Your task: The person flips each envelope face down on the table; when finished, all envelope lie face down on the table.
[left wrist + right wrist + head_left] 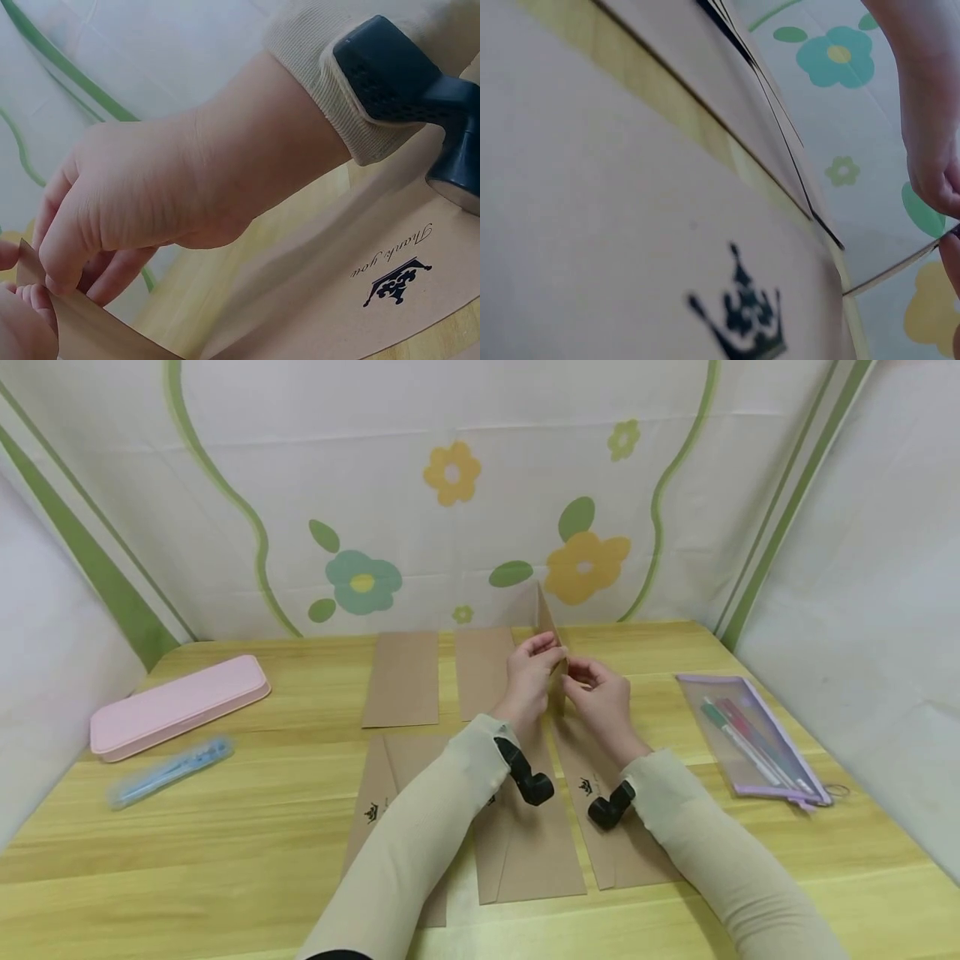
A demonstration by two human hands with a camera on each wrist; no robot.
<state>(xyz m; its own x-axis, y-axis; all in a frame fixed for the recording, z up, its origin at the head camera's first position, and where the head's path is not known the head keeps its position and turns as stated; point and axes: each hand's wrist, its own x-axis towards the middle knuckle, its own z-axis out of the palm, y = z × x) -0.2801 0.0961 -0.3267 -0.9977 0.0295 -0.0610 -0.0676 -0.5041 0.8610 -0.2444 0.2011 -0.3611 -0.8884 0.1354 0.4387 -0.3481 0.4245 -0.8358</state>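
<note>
A brown kraft envelope stands on edge near the back of the table, seen almost edge-on in the head view. My left hand pinches it by its near edge from the left, and the left wrist view shows thumb and fingers on the paper. From the right side, my right hand pinches the same edge, fingertips close to the left ones. Beneath the hands lie a front-middle envelope and a front-right envelope. In the right wrist view the held envelope appears as a thin line.
More envelopes lie flat: back left, back middle and front left, partly under my left sleeve. A pink case and blue pouch-like item sit left. A mesh pencil pouch holding pens lies right. Curtains enclose the table.
</note>
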